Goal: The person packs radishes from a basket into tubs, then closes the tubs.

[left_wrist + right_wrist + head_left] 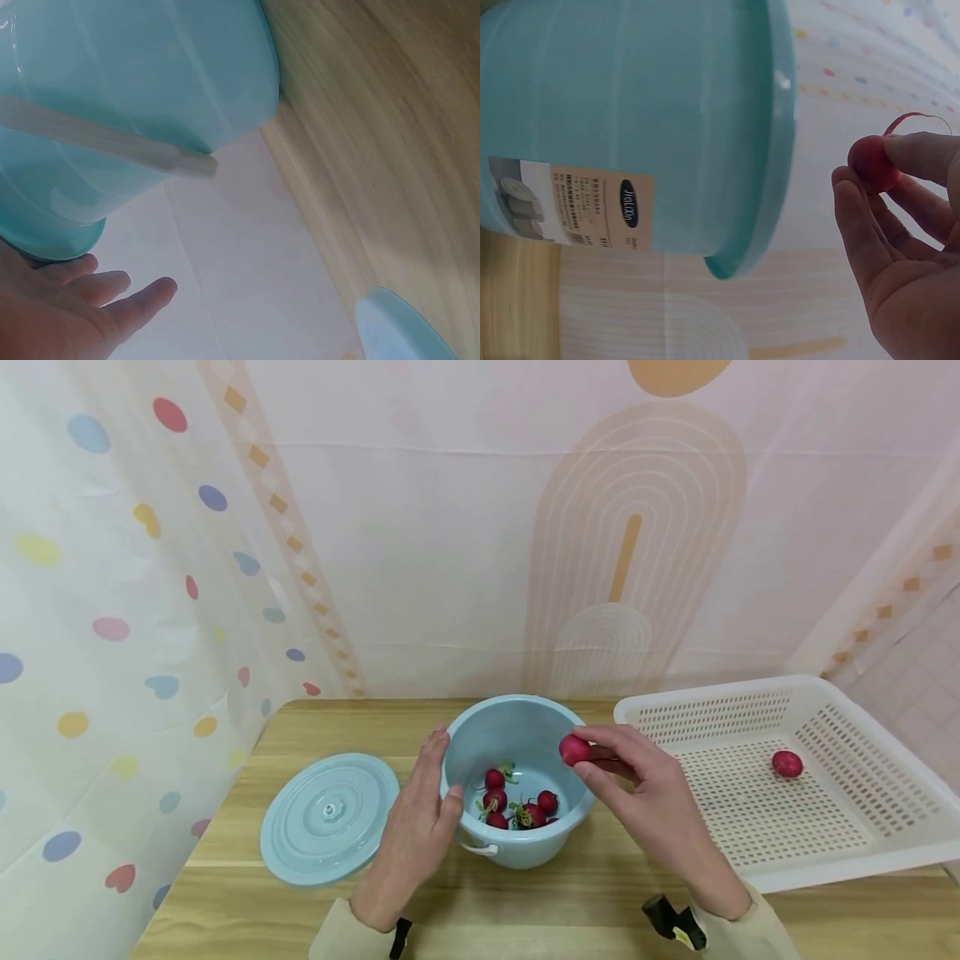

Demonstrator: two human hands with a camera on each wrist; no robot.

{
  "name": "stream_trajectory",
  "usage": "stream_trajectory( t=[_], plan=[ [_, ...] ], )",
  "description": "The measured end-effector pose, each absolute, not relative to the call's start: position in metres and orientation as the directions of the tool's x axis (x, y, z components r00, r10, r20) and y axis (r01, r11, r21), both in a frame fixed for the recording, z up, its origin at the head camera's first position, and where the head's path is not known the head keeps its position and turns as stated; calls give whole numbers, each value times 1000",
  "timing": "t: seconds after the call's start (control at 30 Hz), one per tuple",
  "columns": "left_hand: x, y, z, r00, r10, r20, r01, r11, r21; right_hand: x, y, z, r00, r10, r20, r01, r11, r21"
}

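Note:
Between thumb and fingertips, my right hand (651, 789) pinches a red radish (574, 749) over the right rim of the light blue bucket (517, 850). In the right wrist view a thin curled root trails from that radish (874, 163). My left hand (416, 818) rests against the bucket's left rim with its fingers straight, as the left wrist view also shows the hand (82, 307) at the rim. Several radishes (494, 800), some with short green leaves, lie at the bottom of the bucket.
A white perforated basket (757, 875) stands on the right with one radish (787, 764) in it. The round blue lid (330, 820) lies left of the bucket on the wooden table (225, 893). A patterned curtain (450, 527) hangs behind.

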State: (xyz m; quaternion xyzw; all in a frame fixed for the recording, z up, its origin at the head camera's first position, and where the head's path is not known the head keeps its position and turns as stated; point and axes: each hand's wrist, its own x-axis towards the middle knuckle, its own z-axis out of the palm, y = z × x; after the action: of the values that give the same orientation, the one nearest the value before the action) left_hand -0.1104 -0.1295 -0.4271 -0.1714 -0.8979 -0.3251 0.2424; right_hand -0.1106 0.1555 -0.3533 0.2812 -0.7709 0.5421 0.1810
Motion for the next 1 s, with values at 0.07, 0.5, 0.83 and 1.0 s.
stream_trajectory(
  t=[0.07,0.5,0.83,1.0],
  plan=[
    [-110,-130,-428,-826,148,544,462,730,503,-114,152,-356,-775,-248,581,-631,265,-729],
    [-111,-129,-429,-816,150,559,477,720,504,-140,144,-372,-704,-304,642,-692,499,-522],
    [-111,-129,-429,-814,147,562,476,723,501,-144,139,-376,-740,-333,584,-649,579,-493],
    [-111,-128,-428,-813,148,563,478,722,501,-138,140,-373,-808,-309,502,-569,630,-529]
  ],
)
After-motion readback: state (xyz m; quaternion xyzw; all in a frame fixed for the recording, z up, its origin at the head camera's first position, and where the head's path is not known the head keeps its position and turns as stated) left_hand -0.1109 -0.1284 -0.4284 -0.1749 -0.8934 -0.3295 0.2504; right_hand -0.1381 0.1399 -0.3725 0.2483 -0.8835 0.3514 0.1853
